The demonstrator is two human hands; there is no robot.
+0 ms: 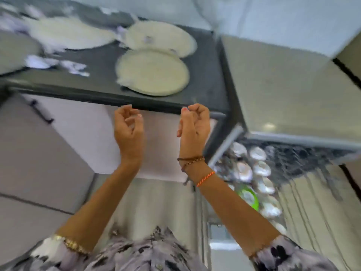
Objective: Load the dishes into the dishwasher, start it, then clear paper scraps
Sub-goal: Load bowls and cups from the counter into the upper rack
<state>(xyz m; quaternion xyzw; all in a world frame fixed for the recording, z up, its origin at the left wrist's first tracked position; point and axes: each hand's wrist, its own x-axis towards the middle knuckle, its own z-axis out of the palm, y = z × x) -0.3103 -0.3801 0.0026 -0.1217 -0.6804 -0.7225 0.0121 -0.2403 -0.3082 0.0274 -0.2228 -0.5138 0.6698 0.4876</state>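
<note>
Three pale round plates lie on the dark countertop (207,75): a near plate (152,72), one behind it (160,37) and one at the far left (68,34). White paper scraps (56,64) are scattered on the counter left of the near plate. My left hand (129,128) and my right hand (194,124) are raised just below the counter's front edge, fingers loosely curled, both holding nothing. At the lower right the dishwasher rack (254,173) stands pulled out with several dishes and a green item (252,198) in it. The picture is blurred.
A white appliance top (289,90) sits to the right of the counter, above the rack. White cabinet doors with a black handle (42,112) are below the counter at the left. A grey round object (13,53) is at the left edge.
</note>
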